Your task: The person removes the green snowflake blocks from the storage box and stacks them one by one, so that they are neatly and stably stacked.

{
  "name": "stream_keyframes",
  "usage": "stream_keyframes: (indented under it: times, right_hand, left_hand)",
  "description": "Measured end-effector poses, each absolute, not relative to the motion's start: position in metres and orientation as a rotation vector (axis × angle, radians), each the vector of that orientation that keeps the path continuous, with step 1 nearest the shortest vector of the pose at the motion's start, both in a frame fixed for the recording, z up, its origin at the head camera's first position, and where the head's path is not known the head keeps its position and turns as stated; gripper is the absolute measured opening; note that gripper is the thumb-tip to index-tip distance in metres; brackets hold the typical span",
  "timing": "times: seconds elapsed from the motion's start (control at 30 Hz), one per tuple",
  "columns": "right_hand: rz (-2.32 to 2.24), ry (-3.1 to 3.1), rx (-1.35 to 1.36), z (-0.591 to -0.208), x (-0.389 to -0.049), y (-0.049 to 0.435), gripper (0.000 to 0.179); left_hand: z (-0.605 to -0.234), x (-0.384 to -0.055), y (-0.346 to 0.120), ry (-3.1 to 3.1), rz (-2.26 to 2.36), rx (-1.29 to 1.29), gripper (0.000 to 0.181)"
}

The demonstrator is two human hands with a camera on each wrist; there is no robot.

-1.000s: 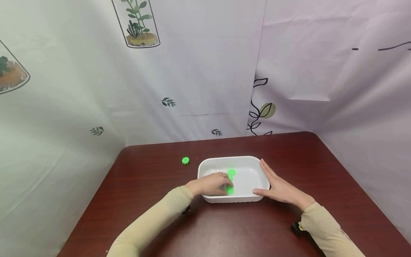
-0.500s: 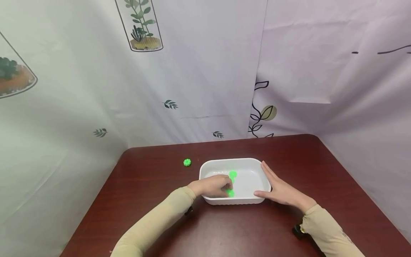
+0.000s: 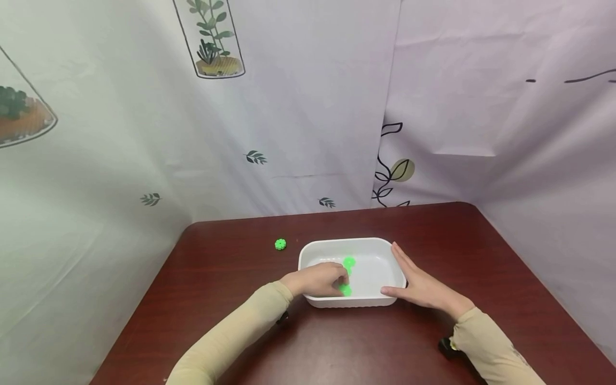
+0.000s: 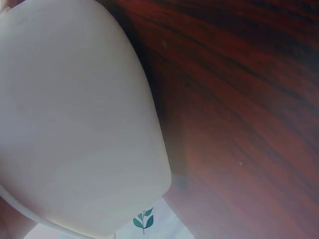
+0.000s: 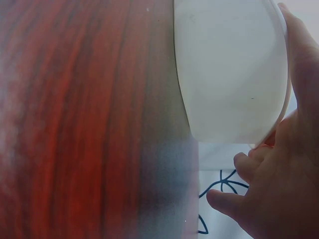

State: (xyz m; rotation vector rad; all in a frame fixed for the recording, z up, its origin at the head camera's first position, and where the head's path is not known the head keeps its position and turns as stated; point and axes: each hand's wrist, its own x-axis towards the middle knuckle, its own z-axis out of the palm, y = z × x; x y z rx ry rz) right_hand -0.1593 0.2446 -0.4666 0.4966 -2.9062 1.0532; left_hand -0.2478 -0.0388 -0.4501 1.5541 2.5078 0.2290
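A white oval-cornered tray [image 3: 370,302] stands on the table in the head view. Inside it, my left hand [image 3: 318,279] reaches over the left side, fingers bent down around a bright green notched disc [image 3: 346,290] near the front wall; the fingers partly cover it. More green discs [image 3: 349,262] lie just beyond these fingertips. At the tray's right end, my right hand [image 3: 423,283] is spread, fingertips at the far corner and thumb at the front rim. The right wrist view shows that hand [image 5: 279,174] against the tray's end [image 5: 232,74]; the left wrist view shows mostly the tray's outer wall [image 4: 79,119].
A green flower-shaped piece [image 3: 280,244] sits on the dark red table [image 3: 346,347], behind and left of the tray. Printed cloth [image 3: 308,107] hangs behind the table's far edge and along both sides. A dark wrist camera [image 3: 447,347] is on the right wrist.
My left fingers have drawn in a little closer around the front disc. The view has shifted slightly; the right hand and tray keep their positions.
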Motion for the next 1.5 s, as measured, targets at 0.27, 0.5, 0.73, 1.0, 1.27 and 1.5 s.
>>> stream_keyframes:
  times: [0.27,0.5,0.73,1.0,1.27,1.5]
  right_hand:
    - [1.057,-2.908,0.498,-0.468,-0.16,0.245,0.116]
    - [1.053,-2.912,0.501,-0.468,-0.16,0.244,0.116]
    - [1.063,-2.916,0.495,-0.466,-0.159,0.244,0.116]
    - [1.05,-2.903,0.504,-0.465,-0.157,0.245,0.115]
    - [1.063,-2.911,0.502,-0.468,-0.159,0.245,0.116]
    - [1.059,-2.915,0.508,-0.466,-0.16,0.245,0.116]
  left_hand:
    - [-0.448,-0.247,-0.039,2.542,0.245,1.551,0.022]
    - [-0.435,-0.25,-0.044,2.567,0.422,1.523,0.026]
    - [-0.417,-0.259,-0.054,2.625,0.52,1.513,0.03]
    - [-0.409,-0.265,-0.066,2.691,0.515,1.498,0.035]
    - [-0.394,-0.277,-0.093,2.784,0.648,1.428,0.029]
    - [-0.379,-0.296,-0.129,2.945,0.773,1.194,0.031]
